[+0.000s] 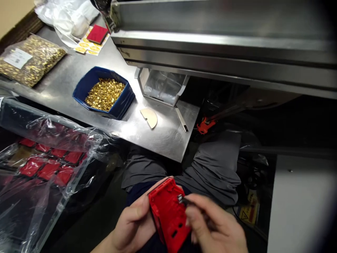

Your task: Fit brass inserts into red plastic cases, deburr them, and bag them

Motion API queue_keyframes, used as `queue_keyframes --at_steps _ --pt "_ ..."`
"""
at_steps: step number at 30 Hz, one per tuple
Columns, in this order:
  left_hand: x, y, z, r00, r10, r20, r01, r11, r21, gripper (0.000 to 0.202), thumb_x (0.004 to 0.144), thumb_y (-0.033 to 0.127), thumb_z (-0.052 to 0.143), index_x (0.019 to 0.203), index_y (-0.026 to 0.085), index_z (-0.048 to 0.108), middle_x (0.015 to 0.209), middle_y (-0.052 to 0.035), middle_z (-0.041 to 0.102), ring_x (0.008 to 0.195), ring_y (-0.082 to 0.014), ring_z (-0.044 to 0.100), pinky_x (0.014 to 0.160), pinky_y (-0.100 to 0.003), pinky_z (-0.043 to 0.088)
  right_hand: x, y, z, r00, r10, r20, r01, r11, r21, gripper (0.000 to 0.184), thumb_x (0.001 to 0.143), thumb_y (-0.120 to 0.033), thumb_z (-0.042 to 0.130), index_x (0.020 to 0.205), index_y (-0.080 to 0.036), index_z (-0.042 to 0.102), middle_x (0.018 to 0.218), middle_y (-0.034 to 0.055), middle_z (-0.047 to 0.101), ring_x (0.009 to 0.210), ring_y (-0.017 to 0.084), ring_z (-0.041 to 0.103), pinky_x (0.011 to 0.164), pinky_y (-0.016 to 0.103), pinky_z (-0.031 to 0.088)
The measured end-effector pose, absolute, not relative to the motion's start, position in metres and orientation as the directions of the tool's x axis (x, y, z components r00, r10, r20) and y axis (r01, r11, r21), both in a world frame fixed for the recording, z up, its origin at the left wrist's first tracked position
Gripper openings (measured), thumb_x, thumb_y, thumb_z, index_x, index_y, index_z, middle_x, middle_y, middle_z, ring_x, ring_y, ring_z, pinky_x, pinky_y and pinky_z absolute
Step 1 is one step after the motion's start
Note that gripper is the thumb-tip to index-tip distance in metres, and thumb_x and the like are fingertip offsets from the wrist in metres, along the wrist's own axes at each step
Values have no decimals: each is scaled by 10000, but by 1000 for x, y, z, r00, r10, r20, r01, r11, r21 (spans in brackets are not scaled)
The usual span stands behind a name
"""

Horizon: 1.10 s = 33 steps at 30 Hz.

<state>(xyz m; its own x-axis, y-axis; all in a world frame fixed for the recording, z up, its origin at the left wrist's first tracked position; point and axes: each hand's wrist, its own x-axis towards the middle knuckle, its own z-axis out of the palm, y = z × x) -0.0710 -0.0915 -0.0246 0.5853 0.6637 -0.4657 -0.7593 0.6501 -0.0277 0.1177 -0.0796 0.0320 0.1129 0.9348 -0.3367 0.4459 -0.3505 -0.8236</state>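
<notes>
My left hand (134, 225) is wrapped round a red plastic housing (168, 209), held tilted over my lap with its hollow inner side facing up. Slots and small ribs show inside the housing. The fingers of my right hand (213, 225) pinch a small dark tool with a shiny metal tip (181, 199). That tip is over the upper right part of the housing's inside; whether it touches the plastic I cannot tell. Most of the tool is hidden by my fingers, so its exact kind does not show.
A blue bin (121, 105) of small brass parts stands on the metal table (165, 144), near a half-round disc (149, 117), a white-handled tool (181, 119) and a grey tray (163, 86). Left is a plastic-lined crate (60, 207) with red pieces. A metal beam (223, 52) crosses above.
</notes>
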Motion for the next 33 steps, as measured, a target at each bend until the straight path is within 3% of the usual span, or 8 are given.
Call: queue_keyframes --at_steps 3,5,9,15,19,23,29,33 --pt "-78 -86 -31 533 671 -514 -798 600 -44 563 1009 457 405 1407 99 579 1464 -220 559 1427 -381 439 1253 -551 187 132 -36 -2 259 958 -123 553 -251 -794 274 948 -427 605 1094 -211 691 829 34 726 653 141 668 635 226 550" --pt "-84 -81 -33 495 680 -541 -813 582 -12 581 1018 472 373 1440 113 544 1455 -233 562 1416 -399 448 1244 -602 158 136 1 -38 166 984 -70 690 -166 -705 311 984 -435 535 1168 -202 626 908 44 724 733 155 679 687 246 537" --pt "-93 -73 -30 471 660 -586 -839 541 -65 732 974 605 390 1458 69 508 1430 -267 573 1386 -419 480 1247 -606 128 128 48 -98 -94 976 -198 918 8 -397 270 1003 -401 501 1170 -201 574 829 22 728 689 185 694 588 252 423" --pt "-98 -73 -33 417 718 -557 -868 497 -8 607 961 489 512 1418 93 560 1423 -242 592 1357 -430 510 1217 -642 207 119 54 -96 -157 967 -200 951 94 -295 218 1003 -419 506 1043 -211 560 784 44 738 655 235 705 524 278 249" --pt "-97 -70 -39 395 754 -525 -873 486 40 720 937 599 521 1385 39 580 1447 -263 558 1303 -424 566 1158 -567 385 96 72 -84 -126 974 -189 969 80 -234 315 1043 -493 386 1169 -222 485 819 46 761 705 237 730 544 277 288" --pt "-99 -66 -39 375 792 -483 -869 481 115 726 906 617 569 1381 67 595 1496 -224 521 1359 -410 516 1171 -508 392 70 98 -90 -131 962 -241 983 93 -161 369 1026 -508 431 1157 -173 513 761 107 755 704 283 741 552 288 342" --pt "-100 -60 -30 265 770 -581 -838 482 257 747 859 496 705 1512 254 436 1409 -180 624 1338 -421 536 1106 -540 445 88 93 -73 -87 965 -246 973 29 -229 318 1045 -436 402 1190 -184 532 769 82 744 682 265 723 582 304 423" --pt "-94 -44 -31 149 614 -775 -877 443 184 754 869 508 697 1483 161 431 1178 -181 749 1159 -378 681 1013 -513 533 106 55 -33 -319 918 -237 774 107 -625 235 1050 -377 410 1049 -252 608 973 15 717 865 159 682 762 251 499"
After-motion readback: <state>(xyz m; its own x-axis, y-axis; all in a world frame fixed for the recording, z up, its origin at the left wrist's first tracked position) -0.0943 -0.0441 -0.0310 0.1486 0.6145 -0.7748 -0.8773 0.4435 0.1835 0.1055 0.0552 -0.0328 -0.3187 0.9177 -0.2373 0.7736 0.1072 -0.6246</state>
